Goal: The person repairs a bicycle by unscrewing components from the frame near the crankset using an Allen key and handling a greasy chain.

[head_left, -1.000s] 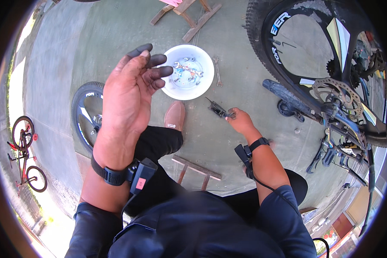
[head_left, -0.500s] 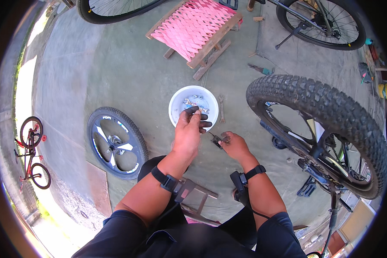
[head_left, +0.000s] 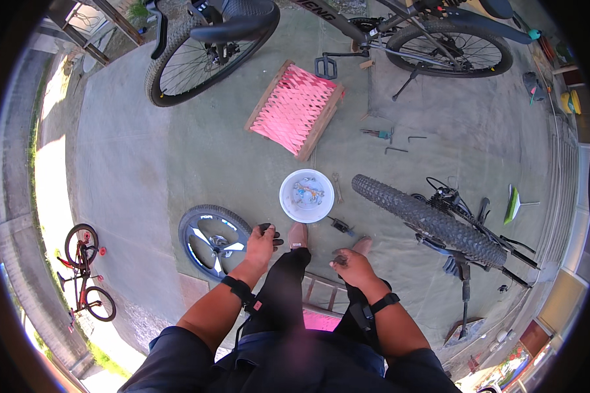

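Left hand [head_left: 261, 243] is hanging near three-spoke wheel [head_left: 217, 250], released. Right hand [head_left: 351, 267] is hovering curled; cannot tell if grasping. Small black mechanism [head_left: 339, 225] is lying near white basin [head_left: 286, 204].

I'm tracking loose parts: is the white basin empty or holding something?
Holding something: the white basin stands upright, and through its open top a cluster of small metal pieces shows on its bottom.

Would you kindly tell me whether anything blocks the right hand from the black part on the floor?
Nothing visible: floor shows between the right hand and the black part, with the right shoe beside that gap.
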### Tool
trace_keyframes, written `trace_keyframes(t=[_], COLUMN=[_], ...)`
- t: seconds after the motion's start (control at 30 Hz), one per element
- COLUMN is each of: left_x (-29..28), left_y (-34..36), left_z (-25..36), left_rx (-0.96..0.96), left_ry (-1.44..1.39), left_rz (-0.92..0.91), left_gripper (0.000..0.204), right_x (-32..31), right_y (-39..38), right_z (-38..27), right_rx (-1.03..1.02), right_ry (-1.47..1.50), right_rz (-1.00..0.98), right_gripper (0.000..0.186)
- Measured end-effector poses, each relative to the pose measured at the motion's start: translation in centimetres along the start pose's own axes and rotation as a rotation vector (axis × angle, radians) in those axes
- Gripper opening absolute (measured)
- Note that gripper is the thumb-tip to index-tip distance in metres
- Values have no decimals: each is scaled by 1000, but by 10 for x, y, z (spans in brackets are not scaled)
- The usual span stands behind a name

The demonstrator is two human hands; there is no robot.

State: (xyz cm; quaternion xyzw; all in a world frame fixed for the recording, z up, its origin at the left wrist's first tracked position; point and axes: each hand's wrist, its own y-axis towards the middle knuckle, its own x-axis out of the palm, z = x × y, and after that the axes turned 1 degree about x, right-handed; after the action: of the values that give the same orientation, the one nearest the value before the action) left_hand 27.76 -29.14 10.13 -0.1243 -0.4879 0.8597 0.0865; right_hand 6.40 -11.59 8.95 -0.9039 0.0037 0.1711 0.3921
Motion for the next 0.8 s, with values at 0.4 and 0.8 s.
trace_keyframes(t=[0.4,0.8], left_x=[7,81], left_y=[-99,104], left_z=[144,235], left_rx=[250,493], left_ry=[-99,549], left_rz=[-1,-220], left_gripper=[34,47], right_x=[-78,-45], right_y=[-12,85], right_z=[-86,-107], right_rx=[-223,-79], right_ry=[-141,322], right_rz=[0,101], right_gripper=[37,43])
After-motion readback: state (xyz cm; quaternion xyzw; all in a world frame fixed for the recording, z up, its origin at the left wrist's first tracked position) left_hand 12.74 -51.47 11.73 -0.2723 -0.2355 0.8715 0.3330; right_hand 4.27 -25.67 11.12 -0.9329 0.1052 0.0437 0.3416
